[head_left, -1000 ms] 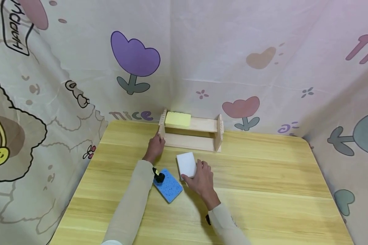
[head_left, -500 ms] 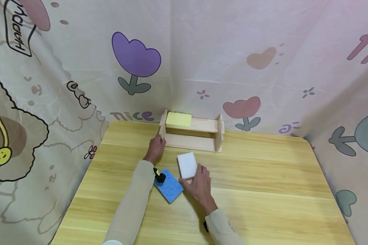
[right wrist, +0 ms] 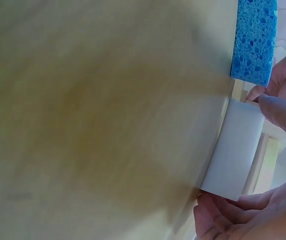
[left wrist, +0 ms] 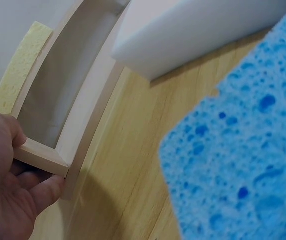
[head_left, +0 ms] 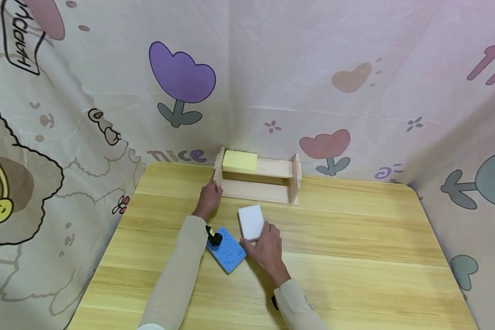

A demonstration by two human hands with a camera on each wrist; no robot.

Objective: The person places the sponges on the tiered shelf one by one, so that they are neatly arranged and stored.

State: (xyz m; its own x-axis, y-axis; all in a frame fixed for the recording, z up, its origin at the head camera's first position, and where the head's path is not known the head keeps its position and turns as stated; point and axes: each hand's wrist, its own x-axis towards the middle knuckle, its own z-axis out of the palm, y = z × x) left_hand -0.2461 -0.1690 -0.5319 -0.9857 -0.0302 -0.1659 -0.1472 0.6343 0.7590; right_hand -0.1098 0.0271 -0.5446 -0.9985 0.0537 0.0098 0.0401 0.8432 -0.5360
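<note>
Lying on the counter [head_left: 354, 233], just in front of the wooden rack [head_left: 257, 191], it's the white block [head_left: 251, 222], smooth-faced, thick and crisply squared! The right hand [head_left: 267, 252] has it pinched, thumb at one corner, fingers curled at the far end. Over to the left hand [head_left: 208, 200]: fingers clasped round the rack's near-left side, pale bare timber, notched along the panel edges. Up on the top shelf sits the yellow sponge [head_left: 239, 161], finely pitted, against the left panel. Closer in, the blue sponge [head_left: 231, 253], a porous, speckled rectangle, lies slantwise beside the left sleeve. Behind everything, creased cloth [head_left: 272, 55] with printed tulips!
</note>
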